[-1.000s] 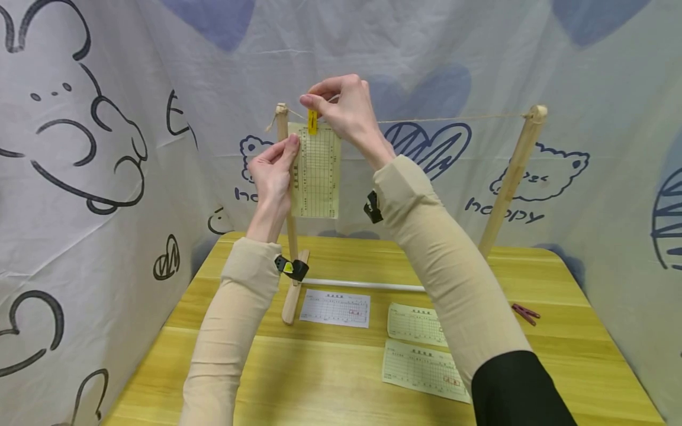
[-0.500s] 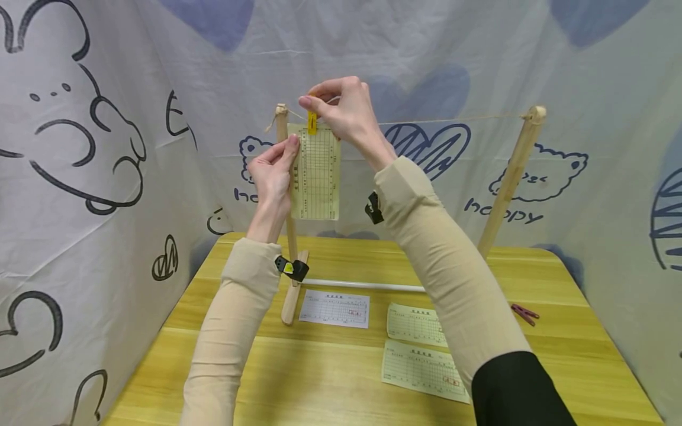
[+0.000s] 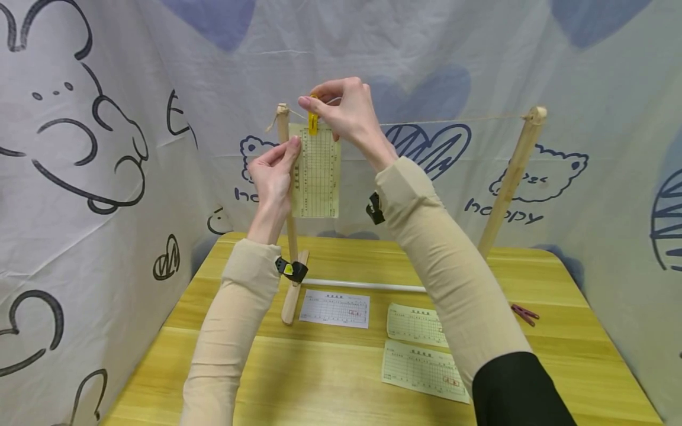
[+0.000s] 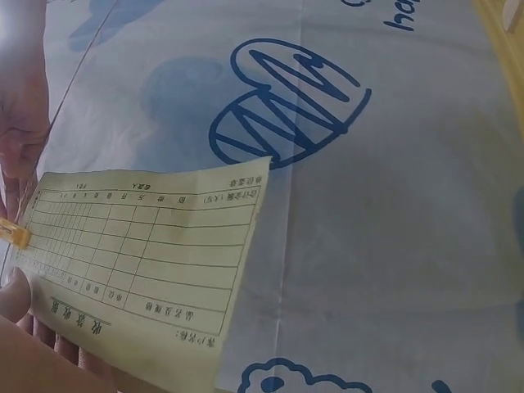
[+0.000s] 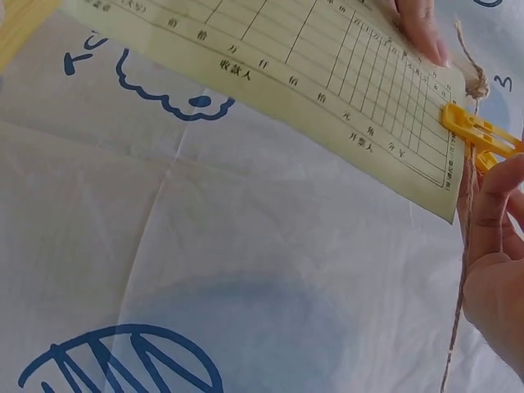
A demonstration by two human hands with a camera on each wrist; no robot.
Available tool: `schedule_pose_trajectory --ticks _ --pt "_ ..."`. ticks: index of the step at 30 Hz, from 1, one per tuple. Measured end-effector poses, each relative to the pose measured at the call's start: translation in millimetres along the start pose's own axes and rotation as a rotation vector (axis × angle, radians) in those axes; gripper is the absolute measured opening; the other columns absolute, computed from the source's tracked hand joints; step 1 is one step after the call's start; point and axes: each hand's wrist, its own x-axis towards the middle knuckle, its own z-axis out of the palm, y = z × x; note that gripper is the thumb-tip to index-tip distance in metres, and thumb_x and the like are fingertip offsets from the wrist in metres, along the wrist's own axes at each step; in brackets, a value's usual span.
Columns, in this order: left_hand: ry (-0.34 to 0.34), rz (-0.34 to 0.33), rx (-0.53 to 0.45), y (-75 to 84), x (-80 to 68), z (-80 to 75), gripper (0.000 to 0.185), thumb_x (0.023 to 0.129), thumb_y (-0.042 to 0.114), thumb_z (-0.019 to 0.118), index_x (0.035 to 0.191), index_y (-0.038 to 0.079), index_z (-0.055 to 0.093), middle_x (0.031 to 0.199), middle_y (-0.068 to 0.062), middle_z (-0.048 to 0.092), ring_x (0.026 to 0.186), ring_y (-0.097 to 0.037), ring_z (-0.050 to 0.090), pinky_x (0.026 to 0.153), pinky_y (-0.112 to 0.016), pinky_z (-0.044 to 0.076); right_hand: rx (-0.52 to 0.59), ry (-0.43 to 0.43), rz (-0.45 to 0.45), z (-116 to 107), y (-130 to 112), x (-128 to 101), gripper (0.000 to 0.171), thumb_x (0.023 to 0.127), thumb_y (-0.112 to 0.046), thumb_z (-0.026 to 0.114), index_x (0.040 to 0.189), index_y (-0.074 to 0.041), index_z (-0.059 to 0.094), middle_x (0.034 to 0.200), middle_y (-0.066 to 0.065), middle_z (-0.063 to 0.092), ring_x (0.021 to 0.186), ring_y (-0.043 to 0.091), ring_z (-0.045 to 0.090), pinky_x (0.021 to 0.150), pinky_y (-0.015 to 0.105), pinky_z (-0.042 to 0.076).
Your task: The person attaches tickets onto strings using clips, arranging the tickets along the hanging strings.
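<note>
- Receipt slip (image 3: 321,177) hangs lengthwise in the air, above the back edge of the tabletop (image 3: 319,367) toward its back left corner, just beside the left post (image 3: 292,236).
- The left hand's (image 3: 273,177) grip pinches the slip's left margin, near the top; the right hand's (image 3: 348,109) grip pinches the upper end of the yellow clothespin (image 3: 312,123), whose nose covers the slip's top edge.
- Main risk: I cannot tell whether the clothespin has the string (image 3: 453,120) between its jaws as well as paper. If it bites paper alone, both would probably drop once released.
- A shallow bite is another likely cause of failure: the nose seems to cover only a narrow strip, so a tug from the left hand could pull the slip free, or tear it.
- The thin string may sag or twist under load, tilting the slip; the nearby knot (image 5: 477,86) could also keep the clothespin from seating squarely.
- A dropped slip might slide over the back edge.
- Lowering the right forearm (image 3: 447,254) carelessly could sweep the upper pale slip (image 3: 415,324) and lower pale slip (image 3: 421,368) toward the tabletop's right edge.
</note>
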Motion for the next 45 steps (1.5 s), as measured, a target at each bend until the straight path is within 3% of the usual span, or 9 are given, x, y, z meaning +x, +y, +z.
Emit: schedule_pose_trajectory --ticks 8,18,21,28,32,40,45 --pt "-0.01 0.029 0.121 -6.9 -3.4 -5.8 0.026 0.085 0.024 0.081 0.105 0.007 0.077 0.091 -0.003 0.08 0.075 -0.009 0.073 0.071 -0.02 0.061 0.002 0.005 -0.002 -3 2 0 0.041 0.091 -0.037 0.075 0.122 -0.012 0.072 0.115 0.007 0.077 0.095 0.014 0.072 0.052 0.032 0.055" --pt "-0.014 0.096 0.311 -17.0 -12.8 -13.5 0.036 0.087 0.026 0.08 0.112 0.0 0.074 0.109 -0.019 0.074 0.079 0.0 0.072 0.085 -0.022 0.061 -0.007 0.021 -0.005 -6 4 -3 0.05 0.091 -0.037 0.075 0.132 -0.01 0.066 0.126 0.006 0.073 0.107 0.013 0.071 0.054 0.031 0.057" --pt "-0.015 0.129 0.382 -19.9 -14.9 -18.0 0.038 0.087 0.028 0.08 0.112 0.0 0.074 0.11 -0.021 0.074 0.079 0.001 0.071 0.083 -0.022 0.061 -0.003 0.023 0.003 -7 3 -3 0.051 0.091 -0.037 0.075 0.133 -0.01 0.065 0.128 0.005 0.072 0.109 0.014 0.071 0.052 0.028 0.055" --pt "-0.034 0.199 0.549 -24.6 -20.8 -26.3 0.039 0.088 0.031 0.079 0.111 0.0 0.075 0.108 -0.02 0.076 0.095 -0.025 0.076 0.08 -0.022 0.061 -0.006 0.024 0.01 -7 3 -3 0.052 0.091 -0.036 0.075 0.135 -0.01 0.063 0.129 0.005 0.072 0.111 0.015 0.071 0.051 0.027 0.055" --pt "-0.056 0.18 0.585 -28.4 -22.1 -28.1 0.038 0.091 0.031 0.076 0.114 0.001 0.073 0.112 -0.02 0.075 0.101 -0.031 0.075 0.082 -0.024 0.061 -0.014 0.018 0.013 -7 4 -3 0.052 0.091 -0.035 0.075 0.136 -0.011 0.063 0.128 0.004 0.072 0.111 0.014 0.071 0.051 0.027 0.054" --pt "-0.042 0.171 0.589 -35.2 -19.7 -27.2 0.028 0.095 0.021 0.071 0.112 0.0 0.074 0.11 -0.021 0.075 0.097 -0.032 0.075 0.071 -0.015 0.058 0.02 0.003 -0.004 -6 6 -3 0.042 0.094 -0.029 0.072 0.131 -0.01 0.066 0.124 0.006 0.072 0.102 0.015 0.072 0.053 0.034 0.057" --pt "-0.033 0.143 0.546 -37.4 -18.1 -24.8 0.026 0.096 0.02 0.07 0.112 0.0 0.073 0.112 -0.02 0.075 0.089 -0.018 0.075 0.072 -0.015 0.059 0.063 0.032 -0.062 -4 8 -5 0.034 0.095 -0.023 0.071 0.125 -0.006 0.069 0.115 0.009 0.073 0.084 0.016 0.072 0.049 0.031 0.054"
